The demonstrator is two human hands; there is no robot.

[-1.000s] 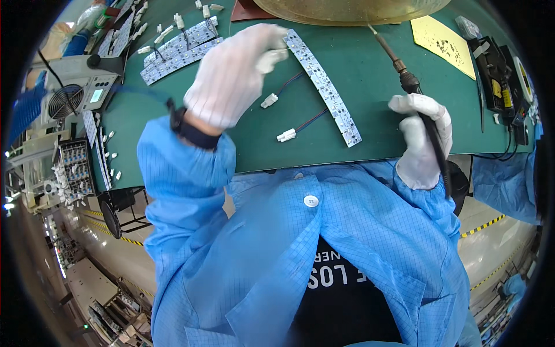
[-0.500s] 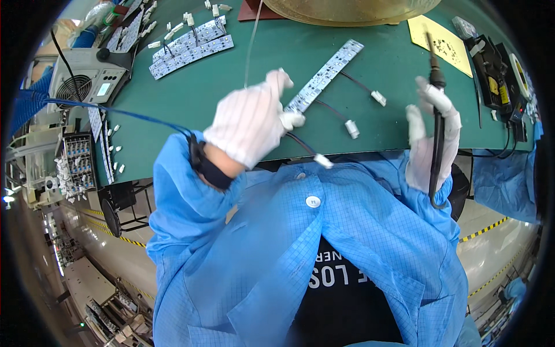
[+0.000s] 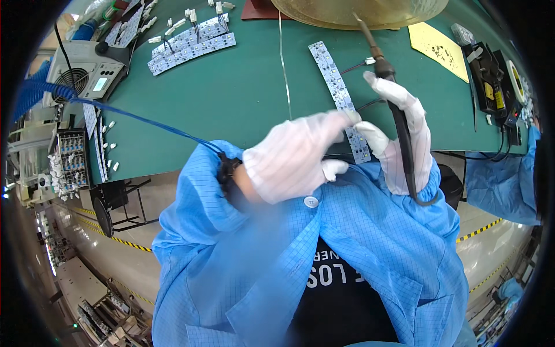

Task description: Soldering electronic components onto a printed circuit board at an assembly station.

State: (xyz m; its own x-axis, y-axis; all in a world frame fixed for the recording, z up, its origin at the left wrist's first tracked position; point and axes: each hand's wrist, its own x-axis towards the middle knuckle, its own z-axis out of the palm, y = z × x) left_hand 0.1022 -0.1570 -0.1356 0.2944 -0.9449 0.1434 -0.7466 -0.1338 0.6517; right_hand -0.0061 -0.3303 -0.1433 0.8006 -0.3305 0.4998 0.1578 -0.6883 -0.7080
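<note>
My right hand (image 3: 407, 136), in a white glove, is closed round a black soldering iron (image 3: 400, 118) whose tip points up and away to the left. Its thumb lies beside a white LED circuit board strip (image 3: 330, 72). My gloved left hand (image 3: 298, 155), somewhat blurred, reaches over the strip with its fingertips at the strip's lower half. A thin solder wire (image 3: 284, 58) runs down taut from the back of the bench and disappears under that hand, which seems to grip it. Dark leads leave the strip's right side, one ending in a white connector (image 3: 370, 61).
More LED strips (image 3: 193, 51) with connectors lie at the back left. A grey box with a small display (image 3: 98, 75) stands at the left. A round yellowish tray (image 3: 352, 20) is at the back, a speckled yellow sheet (image 3: 439, 51) and a black device (image 3: 488, 81) at the right.
The strip has turned from slanting up right to slanting up left, its near end now toward me. My left hand moved right, and the soldering iron swung left with my right hand.
</note>
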